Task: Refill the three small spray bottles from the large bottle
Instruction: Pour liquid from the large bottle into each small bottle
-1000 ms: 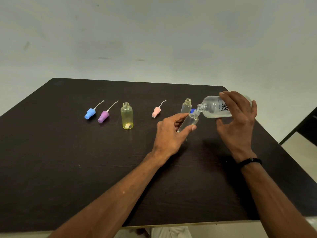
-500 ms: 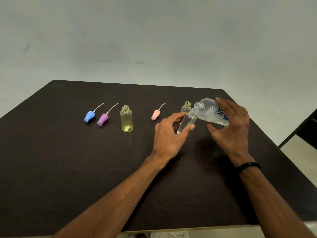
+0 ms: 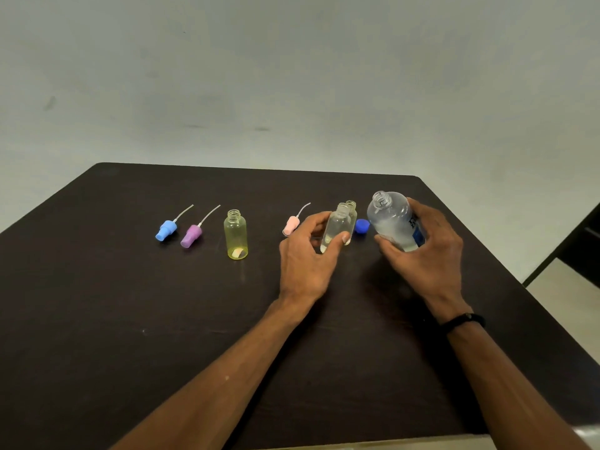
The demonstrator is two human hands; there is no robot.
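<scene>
The large bottle (image 3: 391,220) is in the right hand (image 3: 422,254), lifted off the dark bench (image 3: 97,319) and leaning a little to the left, its open threaded neck pointing up. It is clear, with some clear liquid in it and a blue and white label partly hidden under the fingers. The right hand is wrapped around its lower half, thumb in front and fingers behind.

Just to its left, the left hand (image 3: 308,258) holds a small clear bottle (image 3: 337,230) between thumb and fingers, nearly upright and tipped slightly right, uncapped, with a little liquid at the bottom. Whether its base touches the bench I cannot tell. The two open necks are near each other but apart.

Directly behind that one stands a second small bottle (image 3: 351,207), mostly hidden, only its neck and shoulder showing. A blue cap (image 3: 362,226) lies on the bench between the small bottles and the large one.

Further left, a pink spray top (image 3: 291,225) with its thin tube lies beside the left hand. A third small bottle (image 3: 235,234), yellow-tinted, stands upright and open well to the left. Beyond it lie a purple spray top (image 3: 191,235) and a blue spray top (image 3: 166,230), side by side, tubes pointing away.

A black band (image 3: 462,321) circles the right wrist.
</scene>
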